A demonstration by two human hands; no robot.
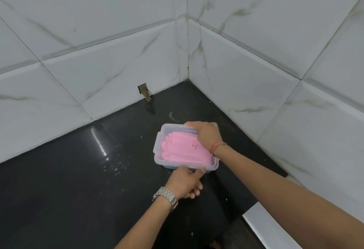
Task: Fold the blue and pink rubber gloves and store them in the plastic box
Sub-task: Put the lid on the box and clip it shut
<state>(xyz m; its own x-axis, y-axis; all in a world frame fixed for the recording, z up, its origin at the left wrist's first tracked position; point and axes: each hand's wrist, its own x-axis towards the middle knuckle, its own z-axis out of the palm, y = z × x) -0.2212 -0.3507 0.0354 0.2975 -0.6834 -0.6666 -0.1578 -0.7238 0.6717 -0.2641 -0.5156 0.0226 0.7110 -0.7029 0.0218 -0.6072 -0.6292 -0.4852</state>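
Seen from my remote feed, the plastic box (186, 148) sits on the dark countertop (69, 189) near the corner where two marble-patterned tiled walls (98, 41) meet, and every place here is given from that box. Its translucent lid (169, 130) is on top, and through it I see the folded pink glove (183, 148) filling most of the inside; a blue tint shows low along the near wall of the box, which I take to be the blue glove underneath, though I cannot confirm it. I judge the folding and stowing done, with only the closing of the lid left: the side clip on the box's left end looks flared outward, so the latches appear not yet all snapped down. My right hand (206, 136) lies over the far right corner of the box, fingers curled down over the lid's edge, a red thread (217, 147) round the wrist, the forearm reaching in from the lower right. My left hand (186, 182) is at the near edge of the box, its thumb and fingertips pressing at the rim or near clip, the remaining fingers curled loosely below; a metal watch (165, 196) rides the wrist. The two hands are apart, one on each long side.
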